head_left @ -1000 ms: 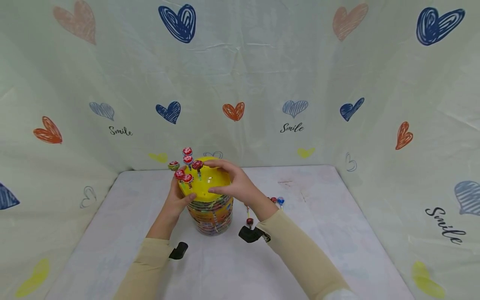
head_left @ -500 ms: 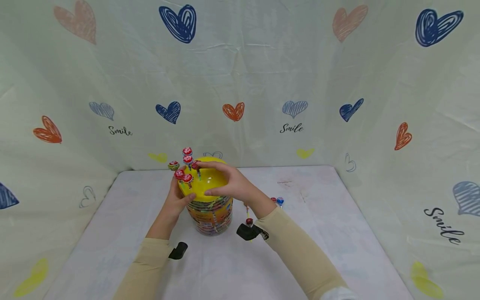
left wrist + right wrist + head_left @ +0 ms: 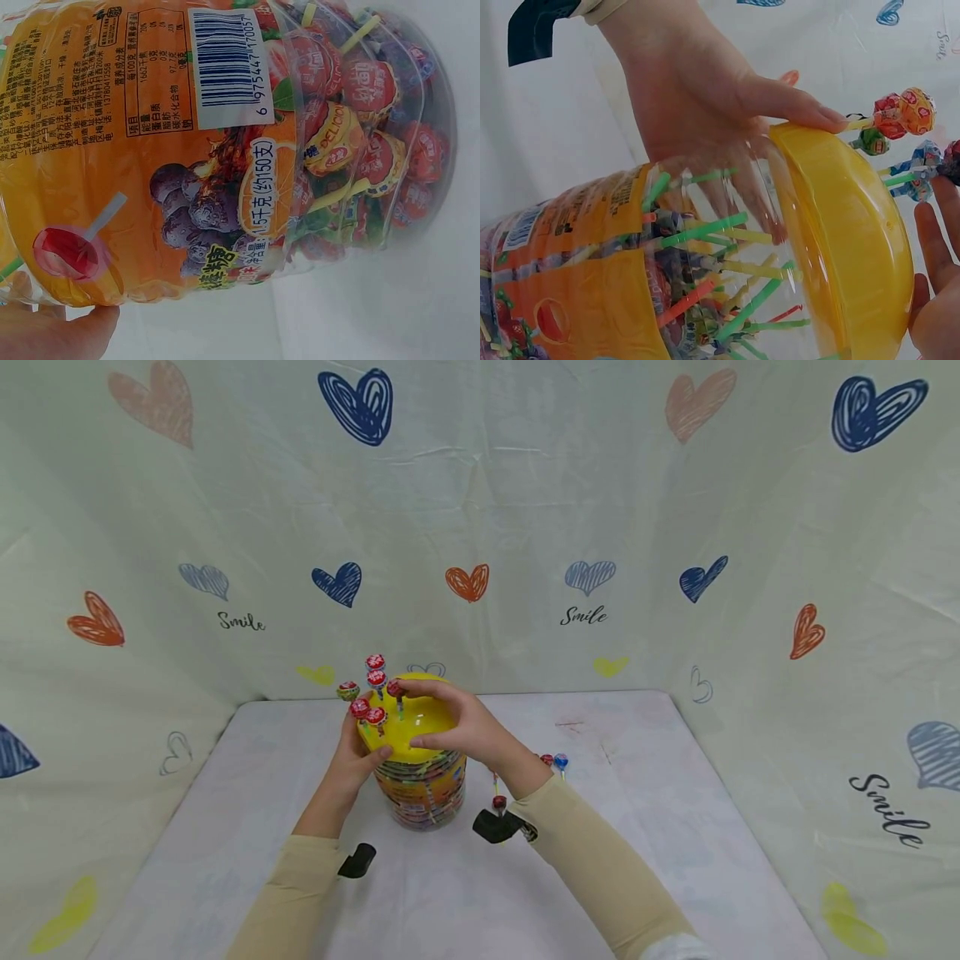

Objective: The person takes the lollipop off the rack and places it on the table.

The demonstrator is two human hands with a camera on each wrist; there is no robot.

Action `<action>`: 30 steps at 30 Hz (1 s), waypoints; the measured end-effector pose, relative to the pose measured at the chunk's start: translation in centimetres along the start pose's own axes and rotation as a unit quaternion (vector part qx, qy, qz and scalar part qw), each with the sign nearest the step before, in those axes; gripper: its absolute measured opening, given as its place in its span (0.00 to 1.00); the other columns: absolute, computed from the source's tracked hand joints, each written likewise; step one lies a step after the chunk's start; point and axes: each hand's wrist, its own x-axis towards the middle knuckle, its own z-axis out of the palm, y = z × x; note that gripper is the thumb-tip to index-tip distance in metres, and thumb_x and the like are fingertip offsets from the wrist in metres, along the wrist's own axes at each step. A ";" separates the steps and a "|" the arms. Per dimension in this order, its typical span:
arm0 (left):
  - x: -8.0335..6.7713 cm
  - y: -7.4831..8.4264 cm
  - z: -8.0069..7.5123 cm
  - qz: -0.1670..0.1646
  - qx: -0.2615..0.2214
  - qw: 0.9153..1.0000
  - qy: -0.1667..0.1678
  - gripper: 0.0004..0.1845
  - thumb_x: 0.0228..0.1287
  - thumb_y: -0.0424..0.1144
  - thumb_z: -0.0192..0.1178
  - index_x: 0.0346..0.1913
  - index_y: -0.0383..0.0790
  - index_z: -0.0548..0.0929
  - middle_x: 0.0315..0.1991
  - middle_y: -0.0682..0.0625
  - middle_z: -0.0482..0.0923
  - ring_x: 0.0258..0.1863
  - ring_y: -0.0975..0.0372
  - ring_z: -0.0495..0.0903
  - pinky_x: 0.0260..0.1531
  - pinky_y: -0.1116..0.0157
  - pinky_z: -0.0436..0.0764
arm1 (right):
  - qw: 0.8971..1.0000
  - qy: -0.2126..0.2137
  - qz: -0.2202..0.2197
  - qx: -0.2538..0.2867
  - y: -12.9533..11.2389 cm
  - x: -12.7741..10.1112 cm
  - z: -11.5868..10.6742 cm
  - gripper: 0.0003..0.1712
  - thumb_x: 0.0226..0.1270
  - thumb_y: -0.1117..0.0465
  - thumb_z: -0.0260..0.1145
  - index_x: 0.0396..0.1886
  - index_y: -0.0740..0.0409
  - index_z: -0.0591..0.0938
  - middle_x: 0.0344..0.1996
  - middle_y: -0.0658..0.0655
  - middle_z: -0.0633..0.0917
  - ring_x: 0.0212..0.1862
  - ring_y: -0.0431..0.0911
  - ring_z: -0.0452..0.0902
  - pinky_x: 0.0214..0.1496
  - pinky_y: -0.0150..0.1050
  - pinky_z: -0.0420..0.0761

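A clear plastic jar of lollipops (image 3: 424, 793) stands upright on the table under a yellow lid (image 3: 420, 727). My left hand (image 3: 354, 752) grips its upper left side, thumb on the lid's rim; in the right wrist view its fingers show behind the clear wall. Several wrapped lollipops (image 3: 376, 679) stand stick-down at the lid's left. Over the lid reaches my right hand (image 3: 472, 727), with index fingertip at the dark red head of one standing lollipop (image 3: 394, 688) and thumb apart at the lid's front. The right wrist view catches these fingers (image 3: 934, 232) almost straight.
Loose lollipops lie on the white table (image 3: 637, 860) right of the jar: one dark red lollipop (image 3: 499, 802) by the right wrist's black camera mount (image 3: 495, 827), and a blue lollipop (image 3: 561, 762) farther back. A heart-printed cloth (image 3: 517, 527) hangs behind and around the table.
My right hand has moved slightly left, its index fingertip reaching over the dark red lollipop head and then drawing back a little. The left hand and jar have stayed in place.
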 end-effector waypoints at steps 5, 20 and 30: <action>0.0 0.1 0.0 0.002 -0.008 1.000 -0.008 0.40 0.71 0.38 0.58 0.76 0.58 0.45 0.71 0.48 0.54 0.66 0.58 0.61 0.71 0.54 0.56 | 1.000 0.006 -0.025 0.011 -0.3 0.0 0.1 0.37 0.59 0.71 0.70 0.69 0.53 0.71 0.65 0.48 0.73 0.65 0.43 0.66 0.64 0.42 0.71; -0.2 0.1 0.0 0.007 -0.001 1.000 0.001 0.41 0.70 0.39 0.60 0.76 0.58 0.46 0.71 0.48 0.56 0.65 0.60 0.61 0.70 0.59 0.57 | 0.979 0.094 -0.062 0.171 1.4 -3.3 -1.8 0.33 0.62 0.75 0.66 0.67 0.61 0.69 0.62 0.62 0.74 0.59 0.56 0.74 0.62 0.54 0.72; -0.1 -0.1 0.0 0.015 -0.012 1.000 -0.006 0.40 0.70 0.38 0.59 0.76 0.59 0.47 0.69 0.49 0.59 0.64 0.61 0.64 0.61 0.75 0.66 | 0.969 0.164 0.000 0.185 5.3 -6.7 -3.4 0.31 0.60 0.77 0.66 0.63 0.59 0.71 0.57 0.60 0.74 0.52 0.54 0.77 0.51 0.42 0.82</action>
